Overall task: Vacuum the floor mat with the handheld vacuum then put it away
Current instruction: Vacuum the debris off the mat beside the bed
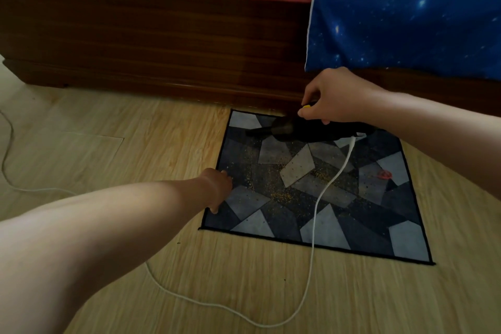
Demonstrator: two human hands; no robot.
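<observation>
Pale wood-plank floor (189,279). Grey-and-blue geometric fabric floor mat (352,225) flat on it, far edge close to dark wooden bed base (162,49); probably thin, floppy, apt to slide. Black handheld vacuum with yellow switch (292,130) at mat's far edge, nozzle pointing left; likely light, rigid, best held by top handle. Right hand (336,97) wrapped over that handle. Left hand (218,187) on mat's left edge, finger curl unreadable. White cord (311,238) trailing toward near floor. Yellow crumbs (284,195) mid-mat.

The vacuum (292,129) sits at the far edge of the mat (366,214), seemingly just before the bed frame (162,43).
</observation>
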